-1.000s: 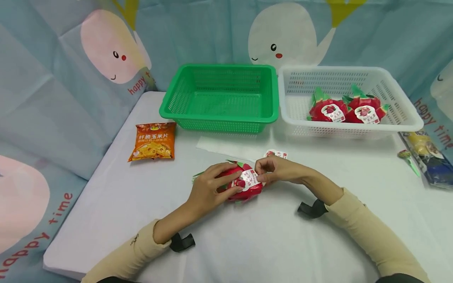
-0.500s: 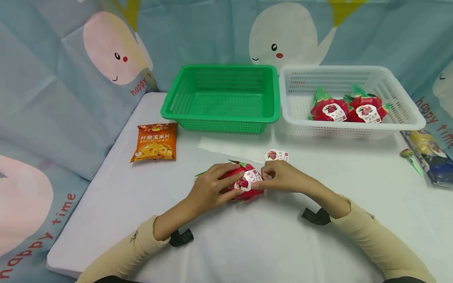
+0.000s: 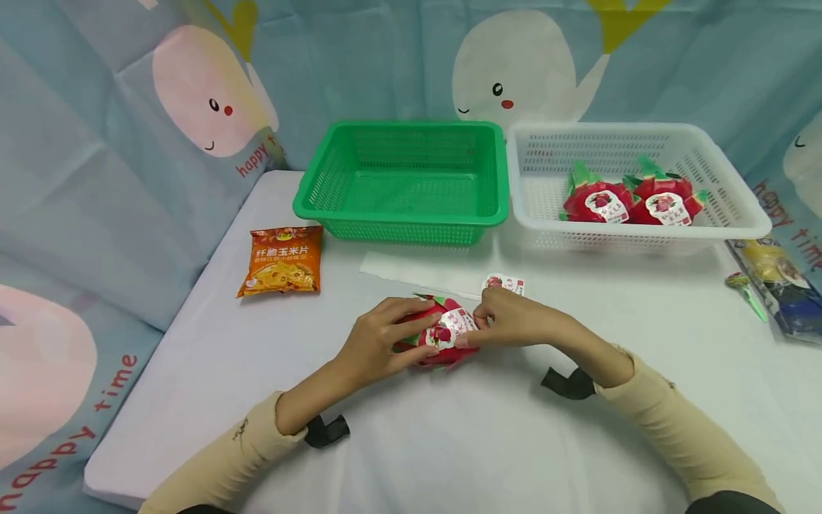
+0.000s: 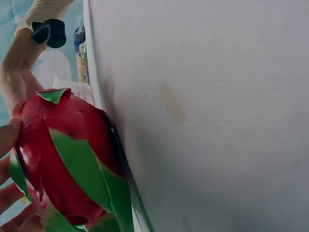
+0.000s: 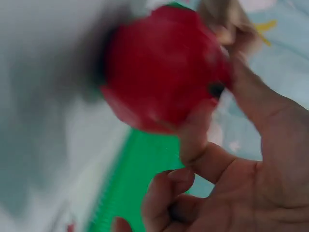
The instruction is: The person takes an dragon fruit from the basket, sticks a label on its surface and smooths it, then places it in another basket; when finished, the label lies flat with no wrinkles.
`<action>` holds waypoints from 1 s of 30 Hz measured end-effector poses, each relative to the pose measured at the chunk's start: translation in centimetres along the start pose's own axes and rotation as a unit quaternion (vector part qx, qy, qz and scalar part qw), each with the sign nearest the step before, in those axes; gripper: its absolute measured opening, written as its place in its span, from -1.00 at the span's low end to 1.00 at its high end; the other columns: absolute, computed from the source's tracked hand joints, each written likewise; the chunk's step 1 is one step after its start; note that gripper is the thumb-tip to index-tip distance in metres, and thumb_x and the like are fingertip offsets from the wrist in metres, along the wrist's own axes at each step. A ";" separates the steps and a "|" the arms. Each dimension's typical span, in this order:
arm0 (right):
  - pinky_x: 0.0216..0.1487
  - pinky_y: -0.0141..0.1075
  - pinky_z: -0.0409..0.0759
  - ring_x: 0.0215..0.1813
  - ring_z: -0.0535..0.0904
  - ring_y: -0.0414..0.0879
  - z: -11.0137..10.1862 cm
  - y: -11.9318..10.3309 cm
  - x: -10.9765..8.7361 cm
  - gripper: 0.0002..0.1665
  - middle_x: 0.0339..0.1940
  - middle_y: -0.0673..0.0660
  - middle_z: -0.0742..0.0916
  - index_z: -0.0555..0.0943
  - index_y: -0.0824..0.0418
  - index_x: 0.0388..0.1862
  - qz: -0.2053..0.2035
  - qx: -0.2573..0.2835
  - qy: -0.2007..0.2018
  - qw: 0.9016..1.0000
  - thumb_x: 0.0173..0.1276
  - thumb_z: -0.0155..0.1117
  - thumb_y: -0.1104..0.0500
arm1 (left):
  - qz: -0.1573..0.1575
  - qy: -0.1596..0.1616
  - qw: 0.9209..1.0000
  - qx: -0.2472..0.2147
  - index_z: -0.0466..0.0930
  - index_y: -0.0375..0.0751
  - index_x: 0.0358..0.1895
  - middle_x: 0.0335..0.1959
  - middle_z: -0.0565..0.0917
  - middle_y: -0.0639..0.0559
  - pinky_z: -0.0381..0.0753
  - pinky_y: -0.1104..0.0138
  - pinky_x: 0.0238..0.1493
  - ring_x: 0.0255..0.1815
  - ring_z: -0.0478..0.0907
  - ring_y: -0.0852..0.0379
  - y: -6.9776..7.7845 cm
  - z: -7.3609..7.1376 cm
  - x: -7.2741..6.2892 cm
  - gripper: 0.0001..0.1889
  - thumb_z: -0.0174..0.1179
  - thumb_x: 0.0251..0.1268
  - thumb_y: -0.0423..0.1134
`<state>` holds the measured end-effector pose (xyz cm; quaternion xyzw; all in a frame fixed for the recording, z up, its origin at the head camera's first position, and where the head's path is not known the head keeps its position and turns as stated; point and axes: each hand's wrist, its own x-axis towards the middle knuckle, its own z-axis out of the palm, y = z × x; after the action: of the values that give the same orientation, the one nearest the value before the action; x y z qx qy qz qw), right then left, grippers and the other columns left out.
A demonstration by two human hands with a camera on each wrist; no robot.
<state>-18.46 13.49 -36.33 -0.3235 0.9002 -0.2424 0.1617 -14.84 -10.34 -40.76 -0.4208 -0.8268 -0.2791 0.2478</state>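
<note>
Mid-table, toward the near edge: left hand [image 3: 379, 341] is cupping a red toy dragon fruit [image 3: 439, 335], fingers curled round its left side, steadying it on the table [image 3: 449, 442]. Right hand [image 3: 510, 321] is pinching at the round sticker [image 3: 449, 330] on the fruit's top, fingertips closed narrow on its edge. Step in hand looks like the labelling or peeling stage. Next move is likely calling for a firm hold from the left and a smooth press or pull along the sticker.

Spare sticker [image 3: 503, 284] is lying just beyond the right hand.
</note>
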 end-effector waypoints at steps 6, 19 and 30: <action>-0.48 -0.40 0.27 -0.49 0.29 -0.19 -0.9 -0.5 0.7 -0.55 -0.61 -0.01 0.43 0.38 0.07 -0.77 -0.051 0.040 -0.003 0.998 0.11 0.36 -0.05 | -0.003 -0.002 1.000 -0.014 0.66 -0.13 -0.05 -0.02 0.62 -0.02 0.62 0.29 -0.08 0.01 0.53 0.07 -0.1 -0.4 0.4 -0.54 0.41 -0.09 -0.05; -0.48 -0.42 0.27 -0.49 0.28 -0.23 -2.3 0.6 -0.4 -0.56 -0.64 -0.09 0.38 0.35 0.08 -0.72 -0.052 0.051 -0.005 0.997 0.15 0.33 -0.05 | -0.046 -0.096 0.988 -0.108 0.58 -0.17 0.06 0.03 0.60 -0.01 0.59 0.28 -0.02 0.06 0.52 0.10 -1.5 -1.8 1.2 -0.52 0.36 0.00 -0.14; 0.22 -0.21 0.40 0.26 0.32 -0.11 -0.8 -3.4 3.2 -0.38 0.20 0.04 0.48 0.51 -0.04 0.16 -0.233 -0.052 -0.048 0.970 0.11 0.33 -0.17 | -0.466 0.047 0.732 -0.495 0.15 -0.41 0.33 -0.14 0.70 -0.01 0.57 0.38 -0.05 -0.12 0.66 0.19 -9.2 -4.9 3.5 -0.43 -0.05 0.40 -0.10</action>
<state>-19.47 9.39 -34.22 -0.5436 0.8026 -0.2101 0.1270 -23.45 -16.15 -37.29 -0.0318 -0.6515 -0.7487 -0.1182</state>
